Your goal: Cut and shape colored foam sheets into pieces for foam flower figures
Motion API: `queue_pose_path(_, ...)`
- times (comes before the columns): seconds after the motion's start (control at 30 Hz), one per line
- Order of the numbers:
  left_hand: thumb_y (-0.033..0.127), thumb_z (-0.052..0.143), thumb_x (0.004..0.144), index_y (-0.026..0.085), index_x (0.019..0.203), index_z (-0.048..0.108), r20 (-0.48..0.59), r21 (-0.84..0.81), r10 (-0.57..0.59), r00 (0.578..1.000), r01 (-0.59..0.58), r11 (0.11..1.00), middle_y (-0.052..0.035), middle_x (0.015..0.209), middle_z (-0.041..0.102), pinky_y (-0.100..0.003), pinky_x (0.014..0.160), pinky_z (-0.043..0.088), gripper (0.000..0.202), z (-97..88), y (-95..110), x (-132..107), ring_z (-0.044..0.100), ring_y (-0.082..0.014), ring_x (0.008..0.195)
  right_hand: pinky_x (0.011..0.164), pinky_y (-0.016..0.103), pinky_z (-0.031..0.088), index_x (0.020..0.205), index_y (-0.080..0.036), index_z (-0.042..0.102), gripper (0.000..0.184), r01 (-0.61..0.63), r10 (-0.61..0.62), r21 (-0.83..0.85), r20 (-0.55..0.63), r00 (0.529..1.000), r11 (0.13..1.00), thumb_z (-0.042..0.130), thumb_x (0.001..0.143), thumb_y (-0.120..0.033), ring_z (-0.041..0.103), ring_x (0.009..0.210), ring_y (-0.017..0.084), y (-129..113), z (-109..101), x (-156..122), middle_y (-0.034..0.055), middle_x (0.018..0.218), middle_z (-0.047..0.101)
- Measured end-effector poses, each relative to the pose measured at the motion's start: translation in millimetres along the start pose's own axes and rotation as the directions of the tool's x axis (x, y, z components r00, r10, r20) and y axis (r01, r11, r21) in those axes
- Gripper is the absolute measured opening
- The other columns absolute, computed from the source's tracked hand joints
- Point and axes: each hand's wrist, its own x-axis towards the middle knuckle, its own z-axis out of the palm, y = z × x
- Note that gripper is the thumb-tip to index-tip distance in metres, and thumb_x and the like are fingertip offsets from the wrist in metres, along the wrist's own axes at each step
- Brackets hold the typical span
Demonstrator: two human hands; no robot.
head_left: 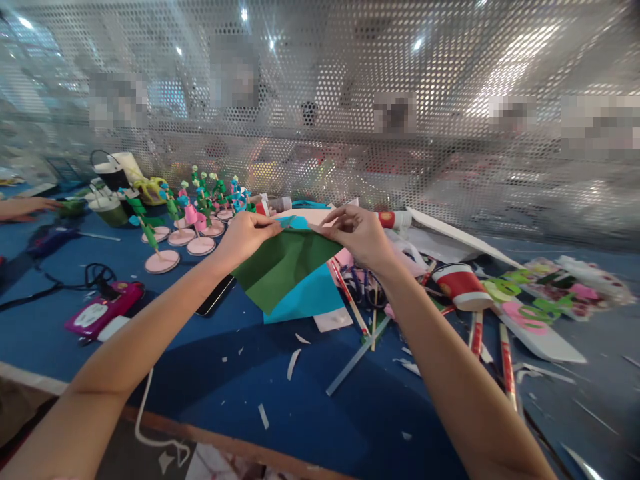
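Note:
Between my two hands hangs a sheet of dark green paper (287, 263), pinched along its upper edge. My left hand (253, 233) grips the upper left part between thumb and fingers. Thumb and fingertips of my right hand (357, 233) close on the upper right part. Behind and below the green sheet lies blue paper (310, 297), partly covered by it. To the left, a black phone (216, 297) lies flat, half hidden behind my left forearm. Scissors with dark handles (367, 283) lie near my right wrist, partly covered by other scraps.
Several paper flowers on round pink bases (163, 261) stand at the left. A magenta power strip (105, 310) sits nearer me. At the right are a red-and-white paper cup (461, 287), a glue stick (357, 357) and paper scraps. Another person's hand (30, 208) rests far left. A perforated metal screen (320, 160) rises behind.

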Motion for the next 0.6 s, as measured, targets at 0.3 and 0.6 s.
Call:
queue_pose_path(0.3,0.033,0.068,0.070,0.019,0.079,0.074,0.000,0.063,0.038,0.999,-0.038,0.997,-0.0031,0.077,0.073,-0.023,0.062,0.045,0.018,-1.3,0.3,0.1,0.062,-0.0146,0.069,0.046,0.027,0.018,0.043,-0.019,0.025,0.059,0.076,-0.045,-0.265,0.119,0.992,0.961,0.049,0.072,-0.065,0.022,0.046,0.007,3.5,-2.5,3.0,-0.0044,0.046,0.021)
queue_pose_path(0.6,0.022,0.068,0.069,0.021,0.082,0.074,-0.004,0.067,0.017,1.000,-0.017,0.998,-0.0022,0.077,0.073,-0.030,0.072,0.050,0.014,-4.1,0.9,0.1,0.064,-0.0169,0.073,0.050,0.027,0.030,0.052,-0.016,0.053,0.046,0.074,-0.063,-0.184,0.064,0.996,0.980,0.059,0.069,-0.059,0.038,0.052,0.010,4.2,-0.6,1.9,-0.0007,0.052,0.044)
